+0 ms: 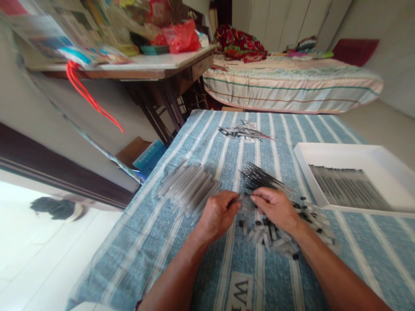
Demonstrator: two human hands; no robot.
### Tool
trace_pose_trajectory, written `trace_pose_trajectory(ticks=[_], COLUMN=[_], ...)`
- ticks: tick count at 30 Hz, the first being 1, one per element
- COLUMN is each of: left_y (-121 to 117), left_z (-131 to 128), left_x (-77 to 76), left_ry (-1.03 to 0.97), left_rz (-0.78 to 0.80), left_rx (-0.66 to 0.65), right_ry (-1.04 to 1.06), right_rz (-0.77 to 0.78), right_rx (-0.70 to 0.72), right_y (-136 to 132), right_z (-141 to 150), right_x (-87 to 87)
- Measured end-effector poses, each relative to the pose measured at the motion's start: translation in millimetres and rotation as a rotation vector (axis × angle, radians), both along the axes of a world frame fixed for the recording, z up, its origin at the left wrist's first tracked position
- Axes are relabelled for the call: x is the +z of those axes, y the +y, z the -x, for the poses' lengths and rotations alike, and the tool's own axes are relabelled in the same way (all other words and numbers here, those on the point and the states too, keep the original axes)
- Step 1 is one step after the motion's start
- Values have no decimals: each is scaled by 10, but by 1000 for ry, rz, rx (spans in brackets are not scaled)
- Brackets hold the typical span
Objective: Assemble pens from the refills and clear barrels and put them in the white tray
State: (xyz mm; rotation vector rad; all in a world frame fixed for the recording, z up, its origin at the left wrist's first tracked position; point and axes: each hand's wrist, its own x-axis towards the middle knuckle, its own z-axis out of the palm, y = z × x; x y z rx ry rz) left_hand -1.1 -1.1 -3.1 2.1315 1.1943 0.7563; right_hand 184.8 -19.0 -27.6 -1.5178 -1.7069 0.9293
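In the head view, the likeliest trouble is a scatter of caps [280, 244]: they lie loose beneath and beside the right hand [272, 207] and its wrist, so a low sweep of that arm could spread them over the cloth-covered desk [142, 242]. The grey tubes [191, 185], laid side by side next to the left hand [218, 211], could roll apart if its knuckles nudged them, and a loose pinch could drop something this small. The right fingers are drawn together, apparently on a small dark piece [247, 194] at their tips; blur hides what it is. The left fingers are bent in narrowly, just across from it, but I cannot tell whether they hold anything. The black rods [259, 176] lie just beyond the right fingers, the tubes left of the left hand, and a white box [350, 149] of thin sticks [350, 185] stands farther right, apart from both hands.
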Motion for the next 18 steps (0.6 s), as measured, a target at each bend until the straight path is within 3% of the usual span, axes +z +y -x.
trace_pose_trajectory(ticks=[5,9,12,18], left_y=[24,21,16,35], left_z=[9,4,-1,21], left_x=[-24,9,12,-27], left_ry=[-89,-151,-204,-447], left_rz=[84,200,297,501], left_rx=[135,117,114,167], right_ry=[-675,-820,-658,166], right_rz=[-100,-62,-52,46], right_rx=[211,246,161,45], right_y=[-35,-46,-24,-15], right_z=[231,309,232,41], right_x=[48,60,37,49])
